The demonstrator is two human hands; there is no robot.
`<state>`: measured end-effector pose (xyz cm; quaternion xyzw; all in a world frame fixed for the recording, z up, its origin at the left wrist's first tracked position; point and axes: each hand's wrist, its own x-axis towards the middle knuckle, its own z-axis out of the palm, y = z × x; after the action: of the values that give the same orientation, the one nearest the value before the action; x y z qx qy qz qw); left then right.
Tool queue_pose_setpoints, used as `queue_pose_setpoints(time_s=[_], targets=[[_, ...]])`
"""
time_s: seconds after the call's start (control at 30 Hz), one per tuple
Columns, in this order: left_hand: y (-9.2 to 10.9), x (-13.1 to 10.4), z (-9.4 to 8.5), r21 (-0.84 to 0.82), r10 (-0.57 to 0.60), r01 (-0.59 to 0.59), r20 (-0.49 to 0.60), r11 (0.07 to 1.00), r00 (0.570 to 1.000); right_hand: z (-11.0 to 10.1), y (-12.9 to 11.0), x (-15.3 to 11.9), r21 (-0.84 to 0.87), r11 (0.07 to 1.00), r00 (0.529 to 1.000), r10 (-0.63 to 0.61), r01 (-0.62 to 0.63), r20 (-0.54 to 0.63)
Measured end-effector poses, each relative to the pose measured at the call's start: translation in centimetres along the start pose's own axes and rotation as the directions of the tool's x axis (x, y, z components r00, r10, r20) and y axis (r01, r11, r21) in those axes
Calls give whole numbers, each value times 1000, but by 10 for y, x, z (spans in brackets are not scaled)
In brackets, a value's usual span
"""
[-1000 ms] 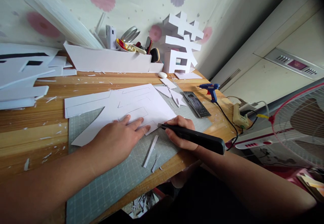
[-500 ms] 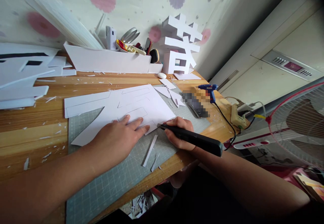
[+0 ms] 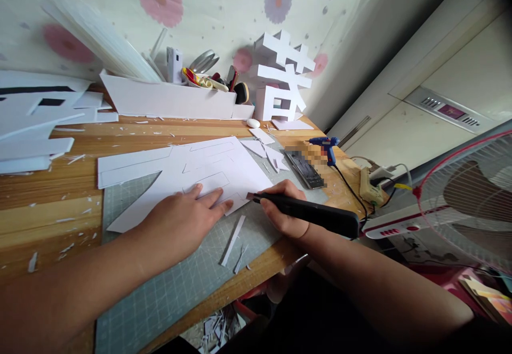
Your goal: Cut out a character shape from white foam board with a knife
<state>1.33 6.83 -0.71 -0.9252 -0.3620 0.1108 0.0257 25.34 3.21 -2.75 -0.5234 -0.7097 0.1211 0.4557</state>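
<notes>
A white foam board sheet [image 3: 168,170] with cut outlines lies on a grey-green cutting mat [image 3: 180,284]. My left hand [image 3: 182,220] presses flat on the sheet's near edge, fingers spread. My right hand [image 3: 286,210] grips a long black utility knife [image 3: 312,214], its tip touching the sheet's right near corner beside my left fingertips. A thin white offcut strip [image 3: 232,233] lies on the mat just below the two hands.
A white 3D character [image 3: 282,79] and a white tray of tools [image 3: 172,101] stand at the back of the wooden table [image 3: 52,204]. A phone [image 3: 304,168], blue glue gun [image 3: 326,146] and power strip [image 3: 366,186] lie right. A fan [image 3: 468,199] stands beside the table.
The view has shifted slightly; both hands stay on the sheet, and the knife tip sits a little further left along the near edge.
</notes>
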Motion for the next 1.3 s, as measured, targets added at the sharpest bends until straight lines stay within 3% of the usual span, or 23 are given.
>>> queue_pose_setpoints(time_s=[0.27, 0.5, 1.0, 1.3], targets=[[1, 0, -1, 18, 19, -20, 6, 1000, 1000, 21, 5, 12, 50, 998, 999, 30, -28, -32], [-2, -4, 9, 1, 31, -31, 6, 1000, 999, 22, 9, 12, 47, 999, 999, 4, -2, -44], [-1, -3, 6, -28, 16, -16, -3, 999, 1000, 23, 7, 14, 60, 998, 999, 6, -9, 38], [-4, -1, 6, -31, 7, -6, 25, 999, 1000, 16, 10, 15, 58, 998, 986, 20, -30, 166]])
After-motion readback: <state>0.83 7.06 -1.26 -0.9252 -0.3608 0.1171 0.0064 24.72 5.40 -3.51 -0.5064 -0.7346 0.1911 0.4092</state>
